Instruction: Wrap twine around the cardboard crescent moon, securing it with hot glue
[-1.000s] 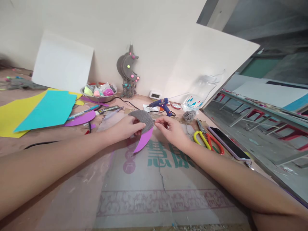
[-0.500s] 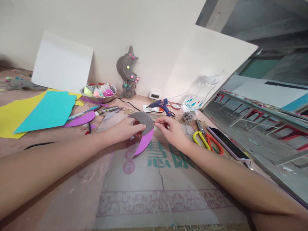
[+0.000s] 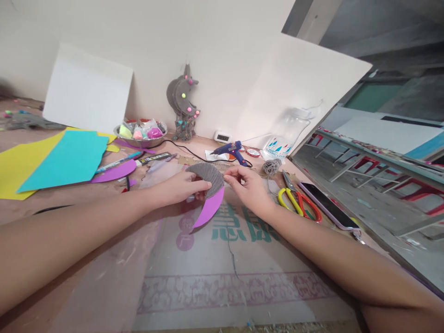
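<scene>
A purple crescent moon cutout [image 3: 211, 208] is held above the plastic-covered table, its upper part wrapped in grey yarn [image 3: 210, 175] and its lower tip bare. My left hand [image 3: 189, 187] is closed on the crescent's wrapped part, thumb on top. Right beside the crescent's outer edge, my right hand [image 3: 244, 185] is closed in a pinch with its fingertips at the yarn wraps; the strand itself barely shows there. Behind my right hand lies a ball of grey yarn [image 3: 271, 167]. Along the plastic sheet [image 3: 194, 266] runs a thin grey line below the crescent.
Scissors [image 3: 294, 201] and a phone [image 3: 328, 206] lie at the right. A blue glue gun [image 3: 229, 149], a small clock [image 3: 222, 137] and a clear jar [image 3: 286, 134] stand behind. A bowl [image 3: 140, 138] of bright clay packets and coloured sheets [image 3: 65, 159] lie left. A decorated moon [image 3: 183, 99] hangs on the wall.
The crescent has turned slightly and its bare purple part has shifted a little right and down. Both hands keep nearly the same place and grip.
</scene>
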Demonstrator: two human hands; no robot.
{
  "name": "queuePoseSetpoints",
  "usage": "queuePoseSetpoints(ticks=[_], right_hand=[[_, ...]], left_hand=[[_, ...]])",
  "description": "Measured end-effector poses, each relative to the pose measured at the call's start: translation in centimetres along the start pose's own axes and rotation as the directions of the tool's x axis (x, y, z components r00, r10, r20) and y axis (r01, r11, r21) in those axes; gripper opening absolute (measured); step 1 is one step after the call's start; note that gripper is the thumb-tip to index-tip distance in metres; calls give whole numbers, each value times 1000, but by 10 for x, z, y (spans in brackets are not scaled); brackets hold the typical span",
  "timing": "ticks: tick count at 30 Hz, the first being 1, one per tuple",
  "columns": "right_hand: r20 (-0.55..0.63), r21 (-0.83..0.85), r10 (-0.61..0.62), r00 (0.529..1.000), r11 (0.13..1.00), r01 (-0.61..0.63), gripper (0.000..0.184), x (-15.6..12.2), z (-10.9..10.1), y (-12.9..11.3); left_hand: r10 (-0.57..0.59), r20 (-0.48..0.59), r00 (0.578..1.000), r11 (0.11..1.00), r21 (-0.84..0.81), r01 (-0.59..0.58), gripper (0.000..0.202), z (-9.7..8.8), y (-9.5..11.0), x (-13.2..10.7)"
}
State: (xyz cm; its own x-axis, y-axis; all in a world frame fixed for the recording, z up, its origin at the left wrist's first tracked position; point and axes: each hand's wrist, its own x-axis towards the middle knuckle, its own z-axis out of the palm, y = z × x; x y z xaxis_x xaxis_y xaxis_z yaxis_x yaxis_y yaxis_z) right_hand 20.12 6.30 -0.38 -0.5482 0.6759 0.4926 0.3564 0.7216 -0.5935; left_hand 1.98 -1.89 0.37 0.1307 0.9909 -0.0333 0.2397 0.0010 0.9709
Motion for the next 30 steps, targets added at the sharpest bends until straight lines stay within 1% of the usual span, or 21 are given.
queuePoseSetpoints(ticks=[3,5,7,9,11,14,16,18,20,22,27,30], right_hand=[[26,-5,37,999,999,-37,13,5,1,11],[-3,11,64,998,998,-64,18,8,0,18],[-26,67,91,995,994,-89,21,8,-2,19],[-15,149,114,993,983,-110,23,6,-4,15],[32,226,124,992,966,-128,27,3,-4,7],[121,341,102,987,930,-138,31,0,-2,-2],[171,419,84,982,896,-150,31,0,0,-4],[206,462,86,975,869,-175,32,1,2,-2],[215,457,104,971,868,-194,32,3,3,3],[198,425,123,972,883,-199,28,5,3,6],[123,261,199,972,939,-226,19,7,0,8],[87,202,194,977,957,-208,19,7,-1,6]], left_hand=[[21,-37,999,999,42,-20,24,0,4,0],[30,-68,997,998,62,-26,26,-1,6,0],[38,-102,994,997,70,-31,25,-2,6,1],[47,-130,990,997,71,-38,24,-3,4,2],[52,-136,989,997,71,-42,23,-4,1,4],[55,-110,992,997,64,-48,22,-3,-2,5],[58,-111,992,997,60,-52,21,-3,-3,6],[60,-119,991,996,70,-52,21,-3,-3,6],[58,-122,991,995,86,-47,22,-3,-3,6],[57,-118,991,995,86,-47,23,-4,-2,6],[44,-95,994,999,36,-41,22,-4,2,4],[31,-70,997,999,9,-30,21,-3,3,3]])
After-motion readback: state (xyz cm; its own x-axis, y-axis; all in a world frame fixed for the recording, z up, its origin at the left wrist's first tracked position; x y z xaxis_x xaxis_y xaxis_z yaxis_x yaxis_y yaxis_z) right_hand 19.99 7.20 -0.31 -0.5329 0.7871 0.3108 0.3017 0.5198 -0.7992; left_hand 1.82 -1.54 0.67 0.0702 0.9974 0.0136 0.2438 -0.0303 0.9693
